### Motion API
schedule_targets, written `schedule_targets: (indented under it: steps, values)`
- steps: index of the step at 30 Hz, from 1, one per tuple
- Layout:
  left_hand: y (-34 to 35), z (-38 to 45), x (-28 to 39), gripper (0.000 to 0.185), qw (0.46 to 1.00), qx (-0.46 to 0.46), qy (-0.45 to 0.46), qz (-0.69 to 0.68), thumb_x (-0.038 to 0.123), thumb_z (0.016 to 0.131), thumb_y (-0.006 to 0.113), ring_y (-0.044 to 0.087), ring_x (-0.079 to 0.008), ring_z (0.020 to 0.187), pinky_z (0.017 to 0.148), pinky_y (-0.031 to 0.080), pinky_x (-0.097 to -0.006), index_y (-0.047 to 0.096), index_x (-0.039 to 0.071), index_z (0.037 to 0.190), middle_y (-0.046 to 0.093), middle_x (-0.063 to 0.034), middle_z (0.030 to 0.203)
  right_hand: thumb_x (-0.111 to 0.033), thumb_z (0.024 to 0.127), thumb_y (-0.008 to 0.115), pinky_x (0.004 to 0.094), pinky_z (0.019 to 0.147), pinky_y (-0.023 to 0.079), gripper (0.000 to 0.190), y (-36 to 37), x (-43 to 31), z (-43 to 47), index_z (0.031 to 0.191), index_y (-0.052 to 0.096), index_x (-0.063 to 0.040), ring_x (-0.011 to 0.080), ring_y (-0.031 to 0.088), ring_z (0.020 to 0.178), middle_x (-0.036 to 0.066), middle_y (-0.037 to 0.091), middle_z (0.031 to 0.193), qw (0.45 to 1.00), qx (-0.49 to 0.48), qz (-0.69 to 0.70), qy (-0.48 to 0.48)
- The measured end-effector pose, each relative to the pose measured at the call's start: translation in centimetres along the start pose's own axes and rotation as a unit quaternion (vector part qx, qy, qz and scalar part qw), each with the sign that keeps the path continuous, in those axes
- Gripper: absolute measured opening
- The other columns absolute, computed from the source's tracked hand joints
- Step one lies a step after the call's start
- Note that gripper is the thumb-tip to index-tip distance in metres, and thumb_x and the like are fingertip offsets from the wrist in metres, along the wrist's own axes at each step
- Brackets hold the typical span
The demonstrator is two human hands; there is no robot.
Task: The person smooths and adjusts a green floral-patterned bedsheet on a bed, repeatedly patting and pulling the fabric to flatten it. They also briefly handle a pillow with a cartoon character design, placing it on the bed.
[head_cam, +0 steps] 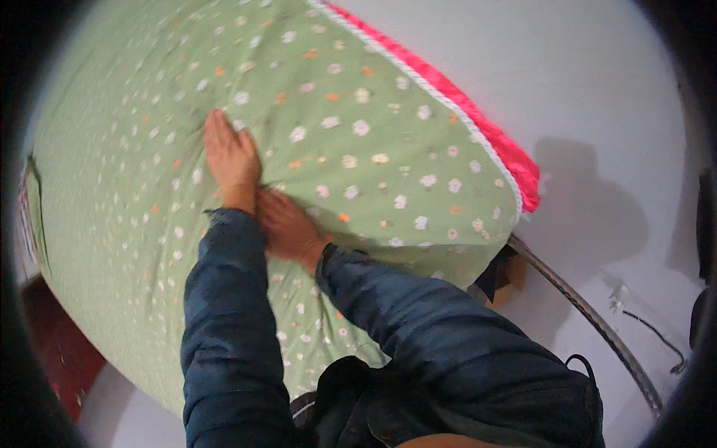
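Note:
A green bedsheet (358, 168) with small white, cream and orange flowers covers the bed before me. My left hand (231, 154) lies palm down on the sheet, its thumb held apart from the fingers. Just below and to the right, my right hand (288, 224) also rests flat on the cloth, its fingertips close to my left wrist. Neither hand holds anything. Soft creases run through the sheet around both hands, and it drops over the near side of the bed. White braided trim (448, 103) edges the sheet along the wall side.
Bright pink fabric (476, 117) shows between the trim and the white wall (588, 84). A cardboard box (510, 277) is partly visible below the bed corner. A dark cable (655, 330) lies at right. Folded striped fabric (28, 218) and a dark red surface (61, 341) are at left.

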State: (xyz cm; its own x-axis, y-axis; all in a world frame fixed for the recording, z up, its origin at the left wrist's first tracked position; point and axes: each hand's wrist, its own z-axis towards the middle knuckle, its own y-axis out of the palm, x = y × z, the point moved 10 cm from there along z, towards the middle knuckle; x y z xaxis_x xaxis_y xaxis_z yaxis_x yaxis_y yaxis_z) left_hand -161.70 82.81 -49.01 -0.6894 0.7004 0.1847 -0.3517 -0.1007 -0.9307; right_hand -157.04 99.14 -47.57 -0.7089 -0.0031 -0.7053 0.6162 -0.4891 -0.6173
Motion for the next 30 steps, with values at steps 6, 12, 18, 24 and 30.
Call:
schedule_targets:
  steps: [6,12,18,24,30]
  values:
    - [0.8,1.9,0.1,0.056,0.998,0.027,0.06,0.002,0.026,0.097,0.043,0.034,-0.0319,0.142,0.118,0.024,-0.0429,0.039,0.002,0.147,0.041,-0.0162,0.152,-0.024,0.079,0.062,0.0493,0.118,0.026,0.048,-1.5,-0.4,-0.5,0.122,0.06,-0.001,0.0315,0.049,0.13,0.015,0.059,0.129,0.998,-0.032,0.053,-0.014]
    - [1.2,2.2,-2.8,0.055,0.994,0.044,0.04,0.094,0.031,0.099,0.041,0.034,-0.0309,0.143,0.117,0.026,-0.0431,0.042,0.003,0.145,0.04,-0.0158,0.153,-0.014,0.081,0.063,0.0517,0.115,0.031,0.047,-14.2,6.6,-8.4,0.127,0.058,-0.005,0.0302,0.049,0.131,0.013,0.054,0.139,0.998,0.014,-0.032,0.05]
    - [3.7,-0.5,6.5,0.046,0.98,-0.131,-0.151,-0.005,0.024,0.09,0.052,0.053,-0.0346,0.119,0.098,0.04,-0.051,0.054,0.001,0.129,0.059,-0.0201,0.127,-0.03,0.088,0.065,0.0527,0.115,0.025,0.057,-34.4,15.6,-16.4,0.138,0.049,-0.007,0.034,0.044,0.133,0.018,0.053,0.138,0.842,0.074,-0.433,0.312]
    - [1.0,-3.1,29.6,0.058,0.952,-0.084,0.21,-0.209,0.016,0.085,0.063,0.048,-0.0316,0.128,0.108,0.037,-0.0468,0.049,0.014,0.141,0.051,-0.0079,0.143,-0.032,0.082,0.073,0.0517,0.104,0.036,0.05,-39.4,17.9,-20.1,0.123,0.06,-0.007,0.0335,0.053,0.116,0.016,0.06,0.12,0.844,0.143,-0.337,0.391]
    - [2.9,-0.1,33.8,0.052,0.904,-0.24,0.242,-0.259,0.014,0.085,0.066,0.058,-0.0343,0.115,0.095,0.049,-0.0429,0.052,0.017,0.135,0.055,-0.0109,0.133,-0.014,0.076,0.08,0.0418,0.083,0.05,0.037,-38.8,19.7,-20.6,0.106,0.061,0.0,0.0311,0.06,0.095,0.016,0.059,0.113,0.875,0.057,-0.241,0.417]
